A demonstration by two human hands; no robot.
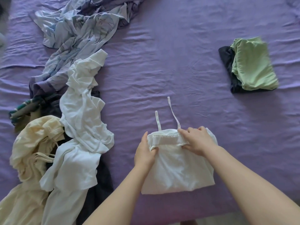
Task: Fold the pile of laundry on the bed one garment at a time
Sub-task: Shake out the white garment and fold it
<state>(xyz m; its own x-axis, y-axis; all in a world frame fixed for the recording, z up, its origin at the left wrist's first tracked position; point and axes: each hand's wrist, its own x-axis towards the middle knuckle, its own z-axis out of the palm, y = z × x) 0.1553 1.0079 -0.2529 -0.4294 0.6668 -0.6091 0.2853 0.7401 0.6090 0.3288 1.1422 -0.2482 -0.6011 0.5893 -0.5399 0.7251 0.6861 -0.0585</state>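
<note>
Hands: you hold both on the far edge of the white drawstring garment, one at each end of its gathered waistband.
Left hand: your fingers curl over the left end of the waistband and pinch the cloth, thumb tucked under the fold.
Right hand: your fingers lie over the right end of the waistband, thumb below, gripping the doubled cloth.
White drawstring garment: it lies flat on the purple bed sheet just in front of you, folded to a rough rectangle, near edge toward you.
Drawstrings: two white ties run out from the waistband onto the sheet, away from you; the right one reaches farther.
Unfolded pile: it stretches along your left side, well apart from the garment you hold; a cream garment is nearest you, a crumpled white shirt lies over dark cloth, and a pale blue patterned fabric is farthest.
Folded stack: far to your right, a light green folded garment rests on top of a dark navy folded garment, which shows along its left and near edges.
</note>
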